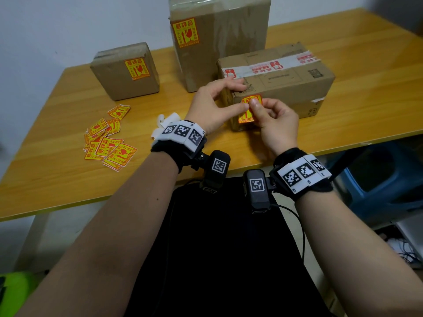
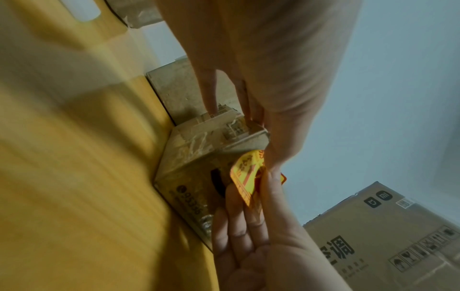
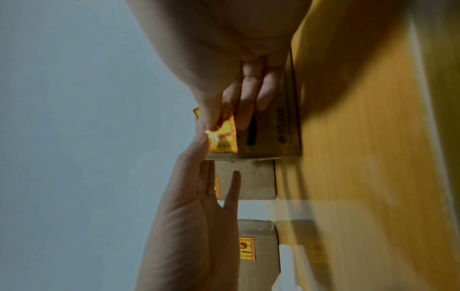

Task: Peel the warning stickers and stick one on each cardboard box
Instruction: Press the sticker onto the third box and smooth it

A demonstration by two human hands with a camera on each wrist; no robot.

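Observation:
Three cardboard boxes stand on the wooden table (image 1: pixel 57 175). The small box (image 1: pixel 126 76) carries a yellow-red warning sticker (image 1: pixel 136 68), and so does the tall box (image 1: pixel 217 37), whose sticker (image 1: pixel 185 32) sits high on its front. In front of the near end face of the long taped box (image 1: pixel 286 85), my right hand (image 1: pixel 261 108) pinches a bent sticker (image 1: pixel 248 112) (image 2: pixel 245 177) (image 3: pixel 224 141) between thumb and fingers. My left hand (image 1: pixel 229 94) has straight fingers on the box's top corner. Its thumb tip touches the sticker's white curled corner (image 3: pixel 211 135).
A loose pile of stickers (image 1: pixel 107 143) lies at the front left of the table, with curled white backing paper (image 1: pixel 164 122) behind my left wrist. A blue stool (image 1: pixel 377 179) stands below the table's right edge. A large printed carton (image 2: pixel 385 236) shows in the left wrist view.

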